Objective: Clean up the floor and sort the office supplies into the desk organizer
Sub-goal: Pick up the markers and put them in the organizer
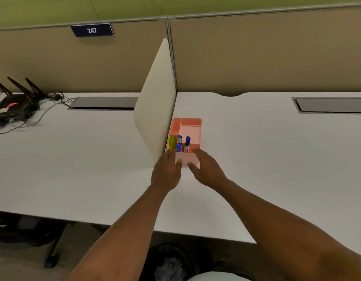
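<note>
Head view, frame centre: your left hand (167,169) and right hand (206,169) are bracketing the organizer (185,136), fingers relaxed, gripping nothing; keep it level, markers (182,143) upright.

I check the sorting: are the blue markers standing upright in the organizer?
Roughly upright: blue markers stand caps up in the pink organizer.

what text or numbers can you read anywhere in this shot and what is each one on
"247": white digits on the dark blue sign mounted at the top of the beige partition.
Labels on the black router: too small to read.
Blue markers in the pink organizer: no print legible.
</note>
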Demonstrator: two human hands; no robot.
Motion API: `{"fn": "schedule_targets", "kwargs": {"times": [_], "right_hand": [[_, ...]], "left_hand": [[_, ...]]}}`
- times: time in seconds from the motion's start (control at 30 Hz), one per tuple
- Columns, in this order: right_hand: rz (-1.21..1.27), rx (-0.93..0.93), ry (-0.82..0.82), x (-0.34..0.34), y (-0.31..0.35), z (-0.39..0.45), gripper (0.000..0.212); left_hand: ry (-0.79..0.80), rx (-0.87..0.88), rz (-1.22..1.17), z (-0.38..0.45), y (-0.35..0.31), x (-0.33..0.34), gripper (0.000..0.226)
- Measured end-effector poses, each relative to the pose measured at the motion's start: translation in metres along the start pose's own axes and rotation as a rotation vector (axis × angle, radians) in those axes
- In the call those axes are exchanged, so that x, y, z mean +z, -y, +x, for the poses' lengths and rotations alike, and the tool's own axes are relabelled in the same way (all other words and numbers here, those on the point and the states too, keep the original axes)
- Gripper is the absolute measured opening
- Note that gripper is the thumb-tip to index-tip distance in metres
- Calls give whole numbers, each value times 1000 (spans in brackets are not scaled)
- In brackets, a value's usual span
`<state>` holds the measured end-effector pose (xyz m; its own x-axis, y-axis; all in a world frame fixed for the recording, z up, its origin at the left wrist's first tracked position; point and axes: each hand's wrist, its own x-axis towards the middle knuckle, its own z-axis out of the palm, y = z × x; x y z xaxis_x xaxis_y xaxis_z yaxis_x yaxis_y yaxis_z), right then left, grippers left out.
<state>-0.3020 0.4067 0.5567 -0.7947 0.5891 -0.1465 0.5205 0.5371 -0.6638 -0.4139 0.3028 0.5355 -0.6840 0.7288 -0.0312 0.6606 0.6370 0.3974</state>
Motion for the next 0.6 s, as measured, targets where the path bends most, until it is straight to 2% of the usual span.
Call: {"fn": "schedule_targets", "kwargs": {"times": [0.1,0.3,0.4,0.6], "right_hand": [[-47,-18,-72,6,3,-39,57],[-404,-33,-170,35,16,-141,65],[-453,-12,-178,54,17,-196,66],[-433,49,-197,80,14,-287,67]], "left_hand": [[5,41,54,-38,5,-2,53],[30,75,205,-138,20,-3,61],[13,116,234,-189,26,1,63],[92,211,192,-274,24,5,62]]}}
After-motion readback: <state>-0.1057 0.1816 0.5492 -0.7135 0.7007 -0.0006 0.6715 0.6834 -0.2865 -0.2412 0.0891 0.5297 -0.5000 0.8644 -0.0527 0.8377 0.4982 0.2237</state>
